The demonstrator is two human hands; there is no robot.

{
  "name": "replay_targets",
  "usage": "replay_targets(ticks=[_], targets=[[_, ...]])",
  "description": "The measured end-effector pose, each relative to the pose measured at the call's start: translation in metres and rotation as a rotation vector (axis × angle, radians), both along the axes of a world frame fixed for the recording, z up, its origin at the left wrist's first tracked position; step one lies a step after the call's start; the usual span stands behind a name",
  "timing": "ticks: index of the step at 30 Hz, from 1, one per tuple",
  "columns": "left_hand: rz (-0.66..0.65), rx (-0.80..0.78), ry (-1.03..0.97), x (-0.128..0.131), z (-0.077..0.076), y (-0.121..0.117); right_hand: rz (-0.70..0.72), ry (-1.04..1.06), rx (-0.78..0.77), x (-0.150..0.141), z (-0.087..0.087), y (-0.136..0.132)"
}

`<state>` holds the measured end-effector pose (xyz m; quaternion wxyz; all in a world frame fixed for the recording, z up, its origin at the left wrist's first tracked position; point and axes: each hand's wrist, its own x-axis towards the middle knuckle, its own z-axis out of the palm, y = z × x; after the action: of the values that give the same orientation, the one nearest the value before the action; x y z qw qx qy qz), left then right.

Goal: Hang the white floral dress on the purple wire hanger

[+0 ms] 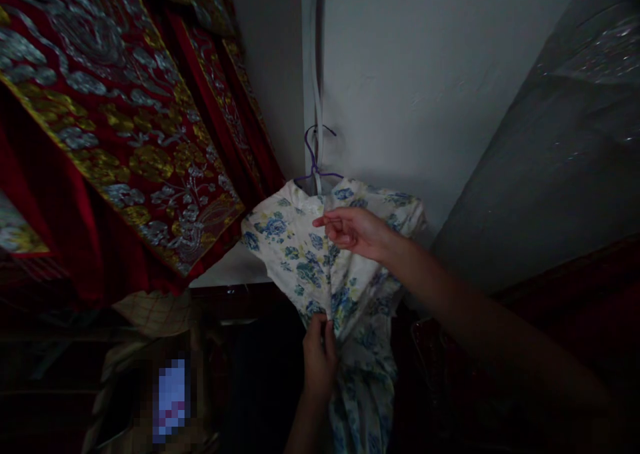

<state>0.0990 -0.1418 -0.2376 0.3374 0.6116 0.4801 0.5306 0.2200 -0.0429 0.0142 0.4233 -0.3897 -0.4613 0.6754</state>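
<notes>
Floral garment [300, 254]: it hung from a purple hanger [315, 169], behind your right fingers and running down past your left ones.
Left hand [320, 355]: your thumb and fingers pinched the front seam [329, 279] low on the bodice, and the cloth drew in towards that grip.
Right hand [353, 234]: your forefinger reached out over the upper bodice with the other fingers curled beneath it; I cannot tell whether they held anything small or touched the cloth.
Seam tension: the line ran almost straight between your two sets of fingers; a gentle pull along it, not across it, looked the surest way to avoid puckers.
Collar [303, 199]: it lay just above your right fingers; a hard tug downwards could have tipped the hanger, so a light touch was wiser.
Loose folds [367, 374]: they bunched below and to the right of your left fingers; keeping them out of the pinch would have served you well.
Red embroidered cloth [150, 134]: it hung left of your right fingers, its lower edge close to the garment's shoulder, and was best left undisturbed.
Light: it was dim around your fingers, so feeling for the edge made sense.
</notes>
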Motion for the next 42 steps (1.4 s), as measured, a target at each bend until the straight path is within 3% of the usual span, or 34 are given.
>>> replay_targets(ticks=[2, 4, 8, 10, 12, 14, 22, 30, 34, 39, 42], targets=[[-0.036, 0.003, 0.002, -0.003, 0.006, 0.001, 0.011, -0.030, 0.044, 0.001, -0.014, -0.006], [-0.059, 0.037, -0.019, -0.006, 0.026, 0.008, 0.030, -0.061, 0.097, 0.001, -0.022, -0.012], [0.017, 0.202, -0.054, -0.012, 0.095, 0.042, 0.079, -0.074, 0.154, 0.002, -0.028, -0.023], [-0.010, 0.330, -0.021, -0.012, 0.129, 0.061, 0.090, -0.078, 0.182, 0.002, -0.030, -0.026], [-0.015, 0.437, 0.019, -0.009, 0.153, 0.076, 0.078, -0.081, 0.215, 0.003, -0.030, -0.028], [-0.002, 0.487, 0.036, -0.005, 0.167, 0.086, 0.060, -0.073, 0.246, 0.003, -0.031, -0.029], [-0.002, 0.543, 0.144, 0.001, 0.172, 0.093, -0.002, -0.046, 0.299, 0.006, -0.031, -0.028], [0.083, 0.550, 0.178, 0.003, 0.183, 0.094, -0.045, 0.127, 0.183, -0.006, -0.006, -0.010], [0.027, 0.537, 0.164, -0.005, 0.186, 0.091, -0.080, 0.073, 0.277, -0.007, -0.013, -0.019], [-0.022, 0.626, 0.008, -0.022, 0.196, 0.097, -0.014, -0.092, 0.355, 0.001, -0.023, -0.032], [-0.076, 0.710, 0.214, -0.026, 0.215, 0.102, -0.014, -0.179, 0.400, 0.006, -0.026, -0.026]])
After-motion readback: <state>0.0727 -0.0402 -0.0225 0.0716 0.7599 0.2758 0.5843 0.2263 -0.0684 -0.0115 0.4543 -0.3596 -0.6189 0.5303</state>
